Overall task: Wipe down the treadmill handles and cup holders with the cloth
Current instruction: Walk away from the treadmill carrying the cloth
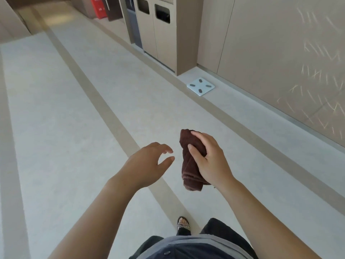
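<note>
The right hand (211,161) covers the middle of the cloth (190,165); the palm side of that grip is hidden. The red item (98,7) at the far end of the floor is cut by the top edge, its markings too small to read. Only one foot (183,223) shows.

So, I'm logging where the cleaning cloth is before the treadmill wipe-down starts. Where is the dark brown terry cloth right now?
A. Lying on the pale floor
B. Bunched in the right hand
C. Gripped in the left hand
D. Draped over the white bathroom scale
B: the dark brown terry cloth is bunched in the right hand, whose fingers wrap around it, while the left hand is open and empty beside it.
</note>
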A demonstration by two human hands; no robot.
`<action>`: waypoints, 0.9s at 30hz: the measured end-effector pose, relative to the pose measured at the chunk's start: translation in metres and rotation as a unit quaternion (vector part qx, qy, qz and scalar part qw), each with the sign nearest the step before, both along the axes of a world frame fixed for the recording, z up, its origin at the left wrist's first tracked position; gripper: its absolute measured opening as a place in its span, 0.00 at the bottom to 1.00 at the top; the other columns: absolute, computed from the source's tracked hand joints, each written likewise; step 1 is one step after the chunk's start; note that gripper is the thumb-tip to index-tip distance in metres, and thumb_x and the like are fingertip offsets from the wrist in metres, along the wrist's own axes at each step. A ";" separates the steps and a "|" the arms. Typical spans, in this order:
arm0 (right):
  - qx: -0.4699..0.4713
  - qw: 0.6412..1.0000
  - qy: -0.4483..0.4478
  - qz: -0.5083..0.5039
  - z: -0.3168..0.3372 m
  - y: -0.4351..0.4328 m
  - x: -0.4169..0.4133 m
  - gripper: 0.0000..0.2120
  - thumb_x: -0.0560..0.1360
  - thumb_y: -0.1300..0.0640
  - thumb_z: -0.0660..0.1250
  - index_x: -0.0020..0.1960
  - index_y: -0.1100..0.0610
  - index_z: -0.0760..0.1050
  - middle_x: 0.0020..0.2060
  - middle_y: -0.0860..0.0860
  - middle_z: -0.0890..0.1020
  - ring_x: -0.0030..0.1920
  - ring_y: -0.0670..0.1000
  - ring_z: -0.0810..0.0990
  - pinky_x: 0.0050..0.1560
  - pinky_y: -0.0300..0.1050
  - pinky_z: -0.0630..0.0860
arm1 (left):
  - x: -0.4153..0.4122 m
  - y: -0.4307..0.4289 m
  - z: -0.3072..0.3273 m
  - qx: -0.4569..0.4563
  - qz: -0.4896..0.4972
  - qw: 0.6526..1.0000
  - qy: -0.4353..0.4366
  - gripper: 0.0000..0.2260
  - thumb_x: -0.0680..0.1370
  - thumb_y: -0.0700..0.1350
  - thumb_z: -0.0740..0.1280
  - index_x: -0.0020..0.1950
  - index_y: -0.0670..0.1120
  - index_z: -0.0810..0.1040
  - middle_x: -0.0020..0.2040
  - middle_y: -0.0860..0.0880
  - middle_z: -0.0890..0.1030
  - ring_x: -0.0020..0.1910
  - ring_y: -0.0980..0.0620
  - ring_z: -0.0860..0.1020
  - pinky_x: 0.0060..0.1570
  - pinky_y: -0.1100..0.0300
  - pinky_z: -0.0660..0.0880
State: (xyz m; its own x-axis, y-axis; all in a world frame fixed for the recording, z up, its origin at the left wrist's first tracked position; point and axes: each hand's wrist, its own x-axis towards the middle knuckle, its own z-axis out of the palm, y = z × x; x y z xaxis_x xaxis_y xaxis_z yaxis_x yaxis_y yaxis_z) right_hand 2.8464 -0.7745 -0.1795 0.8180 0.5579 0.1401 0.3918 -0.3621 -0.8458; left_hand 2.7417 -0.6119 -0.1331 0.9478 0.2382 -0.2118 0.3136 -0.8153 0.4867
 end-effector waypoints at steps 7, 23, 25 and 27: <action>0.001 0.998 0.033 0.061 -0.005 0.111 0.111 0.17 0.77 0.51 0.63 0.65 0.48 0.71 0.61 0.42 0.74 0.61 0.36 0.70 0.60 0.25 0.62 | 0.083 0.120 -0.007 -0.070 0.100 0.992 0.000 0.13 0.77 0.56 0.59 0.59 0.58 0.74 0.57 0.58 0.76 0.54 0.59 0.74 0.51 0.63 0.68; -0.036 0.995 0.031 0.087 -0.010 0.430 0.411 0.17 0.78 0.49 0.62 0.66 0.44 0.69 0.62 0.40 0.72 0.60 0.35 0.69 0.56 0.21 0.61 | 0.391 0.443 -0.015 -0.044 0.102 0.994 -0.012 0.13 0.78 0.55 0.58 0.61 0.56 0.73 0.60 0.56 0.76 0.55 0.56 0.75 0.54 0.59 0.71; -0.044 0.996 0.049 0.061 -0.018 0.453 0.443 0.16 0.78 0.49 0.62 0.66 0.44 0.69 0.62 0.40 0.72 0.60 0.36 0.69 0.55 0.20 0.62 | 0.432 0.469 -0.020 -0.058 0.079 0.995 0.000 0.13 0.78 0.55 0.59 0.61 0.56 0.73 0.60 0.56 0.76 0.56 0.57 0.74 0.53 0.60 0.70; -0.048 0.996 0.066 0.038 -0.028 0.475 0.478 0.16 0.78 0.48 0.62 0.65 0.43 0.69 0.62 0.40 0.73 0.60 0.36 0.70 0.55 0.21 0.62 | 0.475 0.498 -0.027 -0.061 0.058 0.996 0.011 0.13 0.78 0.55 0.59 0.60 0.56 0.73 0.59 0.56 0.76 0.55 0.57 0.74 0.52 0.61 0.69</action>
State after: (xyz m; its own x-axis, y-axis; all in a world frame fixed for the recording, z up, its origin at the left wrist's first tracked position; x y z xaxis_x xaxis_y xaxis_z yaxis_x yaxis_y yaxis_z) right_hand 3.3243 -0.2991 -0.2071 0.7803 0.6249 -0.0227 0.3093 -0.4173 -0.8545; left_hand 3.2172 -0.1144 -0.1605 0.9098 0.3178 -0.2671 0.4151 -0.7074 0.5721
